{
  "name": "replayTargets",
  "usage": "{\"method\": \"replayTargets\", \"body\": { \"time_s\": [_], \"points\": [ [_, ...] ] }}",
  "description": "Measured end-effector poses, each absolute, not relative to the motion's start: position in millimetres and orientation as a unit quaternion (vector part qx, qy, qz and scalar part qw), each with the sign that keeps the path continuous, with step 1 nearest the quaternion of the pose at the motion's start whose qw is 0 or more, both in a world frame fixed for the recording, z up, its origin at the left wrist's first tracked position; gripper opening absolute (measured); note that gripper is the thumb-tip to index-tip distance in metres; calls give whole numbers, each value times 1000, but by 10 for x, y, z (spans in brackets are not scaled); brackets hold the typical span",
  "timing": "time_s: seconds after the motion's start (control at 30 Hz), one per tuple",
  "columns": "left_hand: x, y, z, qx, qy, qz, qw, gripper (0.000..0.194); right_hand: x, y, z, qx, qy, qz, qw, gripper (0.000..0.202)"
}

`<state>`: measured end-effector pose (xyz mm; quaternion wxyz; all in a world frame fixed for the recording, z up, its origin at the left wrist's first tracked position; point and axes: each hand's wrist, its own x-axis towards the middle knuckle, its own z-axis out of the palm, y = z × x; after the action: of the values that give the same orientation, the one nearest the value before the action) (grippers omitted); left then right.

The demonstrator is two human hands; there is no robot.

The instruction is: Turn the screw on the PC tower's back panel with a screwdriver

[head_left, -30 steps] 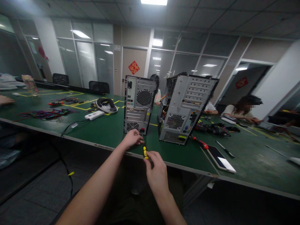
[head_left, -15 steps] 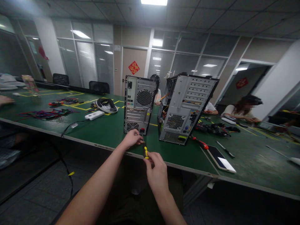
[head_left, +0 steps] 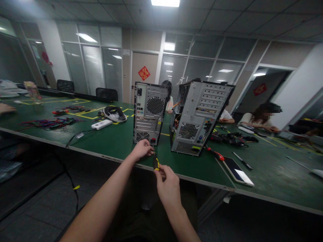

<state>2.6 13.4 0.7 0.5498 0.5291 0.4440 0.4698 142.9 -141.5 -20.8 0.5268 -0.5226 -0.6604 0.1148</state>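
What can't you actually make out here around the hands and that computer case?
- Screwdriver tip: hidden behind the left hand, head view.
- Any screw on the computer case: too small, covered by the fingers.
- Screwdriver handle's end: buried in the right hand.

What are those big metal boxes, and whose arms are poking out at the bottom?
The picture comes from a camera worn on a person's head, so the two arms are that person's own. The boxes are computer cases: the left computer case and the right computer case, standing on a green table. The right hand holds a yellow-and-black screwdriver. The left hand pinches near its tip, low at the left case's back. A tablet and a red-handled tool lie nearby. Other people sit behind.
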Motion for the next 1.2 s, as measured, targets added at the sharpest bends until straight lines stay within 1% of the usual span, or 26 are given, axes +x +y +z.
{"method": "replayTargets", "body": {
  "time_s": [0.07,0.23,0.33,0.4,0.53,0.6,0.67,0.83,0.97,1.07,1.2],
  "points": [
    [25,129,14,531,446,468,547,26,1427,-1421,-199,-520,-666,102,526,17],
    [28,120,26,528,446,467,552,26,1440,-1449,-153,-511,-691,56,508,32],
    [27,127,20,526,443,468,555,27,1448,-1453,-142,-513,-697,47,499,35],
    [25,132,14,526,440,469,556,28,1447,-1448,-147,-519,-693,53,497,33],
    [26,132,13,526,442,470,554,27,1433,-1432,-176,-536,-675,83,500,20],
    [30,128,20,525,445,470,553,26,1429,-1428,-186,-542,-669,92,501,16],
    [33,124,27,523,447,468,554,26,1430,-1429,-184,-541,-667,89,504,18],
    [36,120,30,522,448,466,556,26,1454,-1442,-153,-523,-682,52,509,31],
    [40,119,28,524,449,464,556,25,1474,-1437,-153,-511,-689,28,513,36],
    [40,124,25,526,450,465,553,25,1470,-1427,-168,-517,-685,34,513,34],
    [30,144,5,528,447,469,549,25,1449,-1415,-193,-535,-671,70,509,22]
  ]
}}
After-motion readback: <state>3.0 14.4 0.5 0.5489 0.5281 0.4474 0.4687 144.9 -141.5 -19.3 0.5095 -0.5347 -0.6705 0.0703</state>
